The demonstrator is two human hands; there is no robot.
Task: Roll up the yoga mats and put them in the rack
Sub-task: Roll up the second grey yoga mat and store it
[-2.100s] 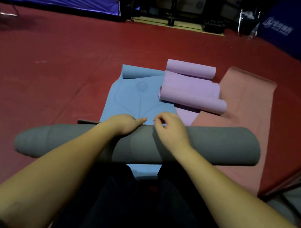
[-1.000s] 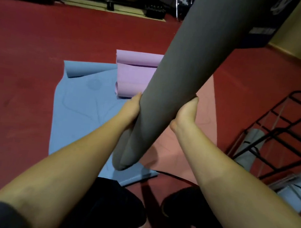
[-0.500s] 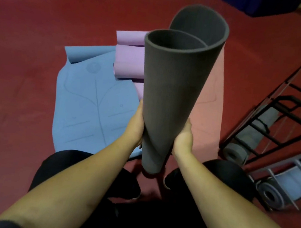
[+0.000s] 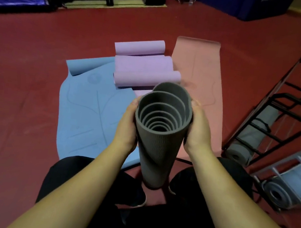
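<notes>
A rolled grey yoga mat (image 4: 158, 151) stands upright between my knees, its spiral top end facing the camera and its lower end near the floor. My left hand (image 4: 127, 128) grips its left side near the top, and my right hand (image 4: 198, 131) grips its right side. Beyond it a blue mat (image 4: 89, 111) lies flat with a curled far corner. A purple mat (image 4: 143, 67), curled at both ends, lies across the blue one. A pink mat (image 4: 201, 69) lies unrolled to the right. The black rack (image 4: 282, 111) stands at the right with a rolled grey mat (image 4: 252, 136) in it.
A second, grey rack (image 4: 287, 169) at the lower right holds a rolled blue-grey mat (image 4: 282, 191). The floor (image 4: 31, 65) is red. Blue padding (image 4: 248, 5) and dark gym equipment line the far wall. My black-clad legs fill the bottom of the view.
I lifted the grey roll from lying across my lap and turned it upright. Since half a second ago its top has lowered, and my hands now grip nearer that end.
</notes>
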